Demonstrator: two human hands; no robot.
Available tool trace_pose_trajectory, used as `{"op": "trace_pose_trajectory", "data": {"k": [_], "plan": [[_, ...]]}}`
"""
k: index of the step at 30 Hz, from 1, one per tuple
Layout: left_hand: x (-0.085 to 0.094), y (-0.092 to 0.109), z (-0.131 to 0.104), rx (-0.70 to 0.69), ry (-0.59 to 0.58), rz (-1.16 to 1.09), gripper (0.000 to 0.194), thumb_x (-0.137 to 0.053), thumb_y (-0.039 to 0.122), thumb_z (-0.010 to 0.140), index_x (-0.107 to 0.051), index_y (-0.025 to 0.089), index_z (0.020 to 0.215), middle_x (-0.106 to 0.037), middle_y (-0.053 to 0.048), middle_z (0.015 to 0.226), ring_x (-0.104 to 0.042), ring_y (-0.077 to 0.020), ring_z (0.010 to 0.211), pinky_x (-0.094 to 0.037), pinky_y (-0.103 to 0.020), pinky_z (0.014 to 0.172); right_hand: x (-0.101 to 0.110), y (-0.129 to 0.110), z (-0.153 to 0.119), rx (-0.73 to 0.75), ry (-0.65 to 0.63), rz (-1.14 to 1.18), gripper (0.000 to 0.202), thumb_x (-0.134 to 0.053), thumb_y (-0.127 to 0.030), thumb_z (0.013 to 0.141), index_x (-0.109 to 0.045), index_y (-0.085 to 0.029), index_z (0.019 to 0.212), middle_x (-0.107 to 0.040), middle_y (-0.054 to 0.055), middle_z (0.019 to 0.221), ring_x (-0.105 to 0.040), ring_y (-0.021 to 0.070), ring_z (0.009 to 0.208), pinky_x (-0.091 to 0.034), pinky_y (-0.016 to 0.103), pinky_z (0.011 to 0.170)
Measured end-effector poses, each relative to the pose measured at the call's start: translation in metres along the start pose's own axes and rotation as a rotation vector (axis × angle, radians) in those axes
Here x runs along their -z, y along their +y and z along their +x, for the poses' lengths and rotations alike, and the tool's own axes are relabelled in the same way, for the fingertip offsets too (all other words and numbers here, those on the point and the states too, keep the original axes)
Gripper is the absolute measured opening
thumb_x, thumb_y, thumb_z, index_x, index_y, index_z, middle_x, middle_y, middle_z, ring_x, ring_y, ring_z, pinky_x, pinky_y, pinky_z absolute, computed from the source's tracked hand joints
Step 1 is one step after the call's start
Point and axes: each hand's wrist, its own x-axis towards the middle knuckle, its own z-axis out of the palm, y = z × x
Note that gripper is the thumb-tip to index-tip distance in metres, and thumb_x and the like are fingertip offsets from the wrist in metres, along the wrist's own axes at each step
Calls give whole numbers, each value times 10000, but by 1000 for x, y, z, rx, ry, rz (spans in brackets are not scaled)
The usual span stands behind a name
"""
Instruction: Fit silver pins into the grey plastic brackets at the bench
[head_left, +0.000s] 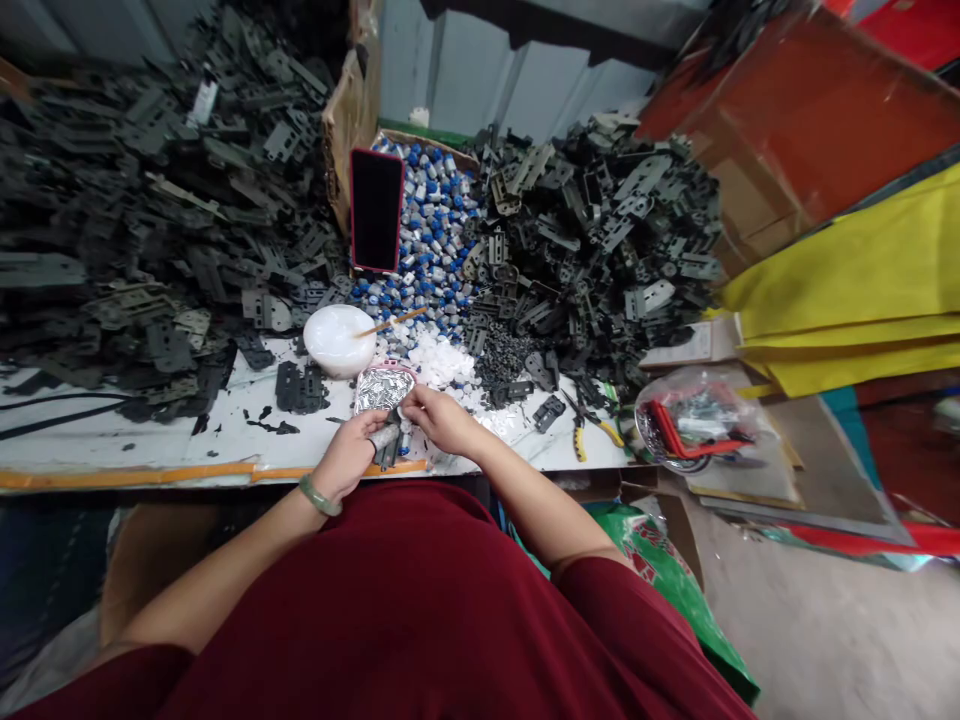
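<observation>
My left hand (351, 455), with a green bangle on the wrist, grips a small dark metal part (387, 446) at the near edge of the white worktable (225, 440). My right hand (442, 418) meets it from the right, fingertips pinched on the top of the same part. Just beyond the hands lies a small tray of silvery pins (383, 388). A white bowl (339, 340) with a thin wooden stick (390, 322) resting in it stands behind that.
Large heaps of dark metal brackets cover the table at left (150, 220) and right (600, 240). Between them lie blue-and-white small parts (435, 230) and a red-cased phone (376, 210). Yellow-handled pliers (581, 430) and a bag of tools (694, 420) are at right.
</observation>
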Motion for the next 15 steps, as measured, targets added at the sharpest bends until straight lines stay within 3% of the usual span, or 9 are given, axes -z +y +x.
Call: {"op": "trace_pose_trajectory", "data": {"k": [9, 15], "plan": [[5, -2, 1, 37, -18, -8, 260, -712, 205, 520, -645, 155, 767, -709, -43, 753, -641, -188, 761, -476, -299, 716, 6, -7, 2, -4, -95, -176, 51, -486, -159, 874, -529, -170, 850, -581, 13, 775, -479, 121, 698, -337, 215, 652], [9, 1, 1, 8, -36, 22, 210, -677, 146, 525, -644, 175, 730, -708, -33, 745, -645, -199, 788, -481, -335, 799, 10, -6, 8, 10, -122, -133, 63, -549, -139, 842, -554, -163, 784, -589, 4, 742, -499, 112, 677, -360, 212, 648]]}}
